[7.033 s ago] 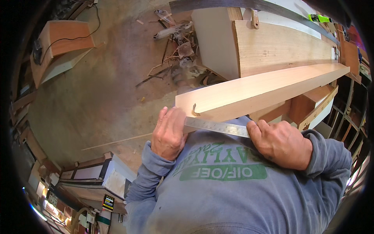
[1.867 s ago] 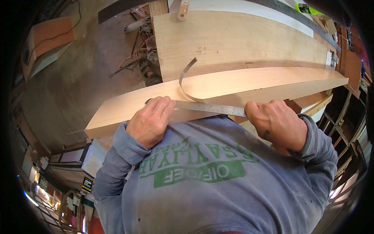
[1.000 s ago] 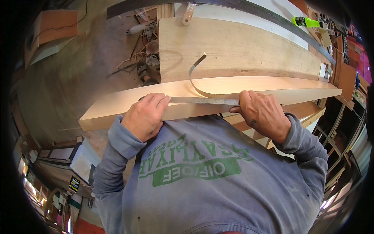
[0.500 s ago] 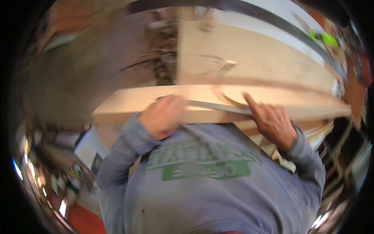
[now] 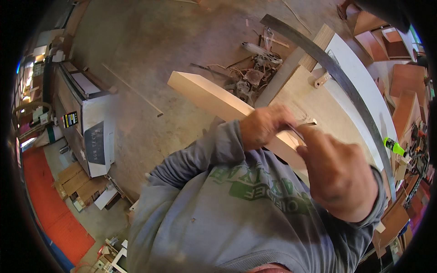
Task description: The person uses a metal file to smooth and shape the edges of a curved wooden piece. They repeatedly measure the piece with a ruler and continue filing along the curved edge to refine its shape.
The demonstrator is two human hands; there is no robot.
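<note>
Two hands meet over the pale board [image 5: 207, 96], a thin ruler [image 5: 295, 132] between them.
In the head view, the right hand [image 5: 334, 170], blurred, grasps the ruler above the board; the left hand [image 5: 263, 126] has bent fingers at the other end, but I cannot tell if they grip it. Whether the ruler touches the board is also unclear. Beyond the board, a strip tip [image 5: 310, 123] shows before a wide wooden panel [image 5: 328, 105].
</note>
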